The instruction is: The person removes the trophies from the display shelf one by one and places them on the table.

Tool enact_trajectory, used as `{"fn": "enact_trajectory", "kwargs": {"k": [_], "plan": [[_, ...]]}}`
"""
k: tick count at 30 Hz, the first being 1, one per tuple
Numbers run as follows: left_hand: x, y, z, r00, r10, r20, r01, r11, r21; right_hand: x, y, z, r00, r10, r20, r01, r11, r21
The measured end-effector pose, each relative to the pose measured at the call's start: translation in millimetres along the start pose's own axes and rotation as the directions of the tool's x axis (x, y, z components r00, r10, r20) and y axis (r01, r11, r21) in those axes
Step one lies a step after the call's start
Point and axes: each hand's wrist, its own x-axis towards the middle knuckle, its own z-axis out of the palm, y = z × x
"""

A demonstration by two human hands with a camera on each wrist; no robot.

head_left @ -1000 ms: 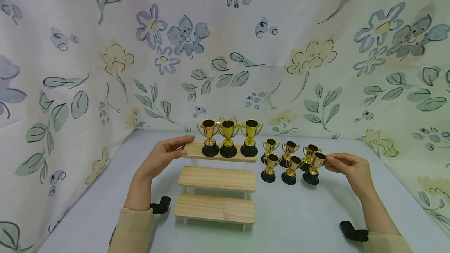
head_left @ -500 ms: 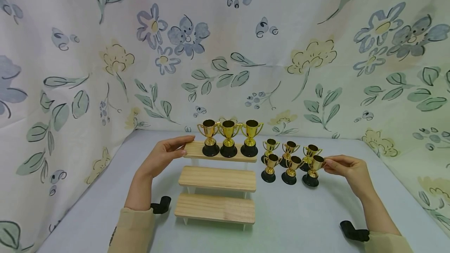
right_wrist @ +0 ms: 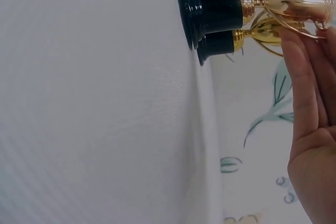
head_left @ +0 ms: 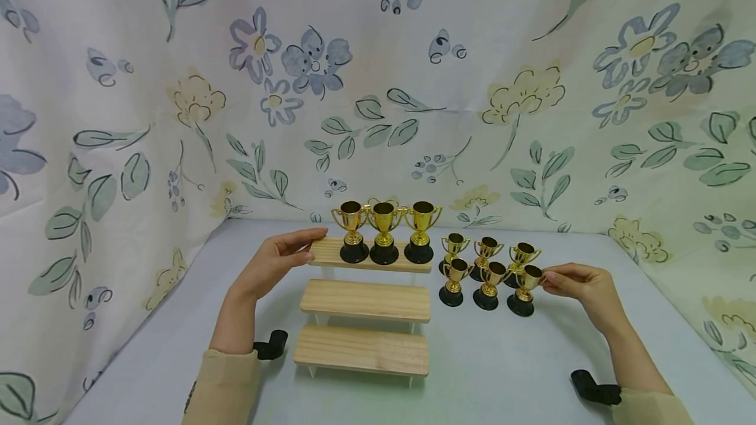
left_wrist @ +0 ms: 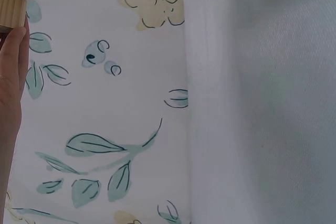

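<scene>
My left hand [head_left: 272, 264] pinches the left end of the top shelf [head_left: 323, 252] of a three-tier wooden display stand; the left wrist view shows the hand beside the board's end [left_wrist: 12, 12]. Three larger gold trophy cups [head_left: 384, 235] with black bases stand on that shelf. With thumb and fingers, my right hand [head_left: 585, 290] pinches the right handle of a small gold trophy cup [head_left: 525, 290]. That cup stands upright at the front right of a group of small cups. In the right wrist view its black base [right_wrist: 218, 6] shows near the white tabletop.
Other small trophy cups, such as the front middle one [head_left: 489, 286], stand in two rows right of the stand. The middle shelf [head_left: 365, 300] and bottom shelf [head_left: 360, 349] are bare wood. A floral cloth [head_left: 378, 84] hangs behind the white table [head_left: 502, 372].
My right hand has shifted the small trophy cup slightly toward me and to the left. The left hand and the display stand have stayed in place.
</scene>
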Motion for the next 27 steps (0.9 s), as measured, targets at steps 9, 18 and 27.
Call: {"fn": "enact_trajectory", "kwargs": {"k": [9,18,27], "plan": [[0.2,-0.5,-0.3,1.000,0.001,0.003,-0.001,1.000,0.001,-0.4,2.9,-3.0,0.999,0.009,0.031,-0.009,1.000,-0.009],[-0.1,0.2,-0.3,1.000,0.004,0.000,-0.004,1.000,0.007,-0.8,2.1,-2.9,0.999,0.008,0.032,-0.008,1.000,0.000],[-0.3,-0.2,-0.1,1.000,0.002,-0.002,-0.002,1.000,0.005,-0.5,-2.4,-1.5,0.999,0.009,-0.035,-0.010,1.000,-0.016]]}}
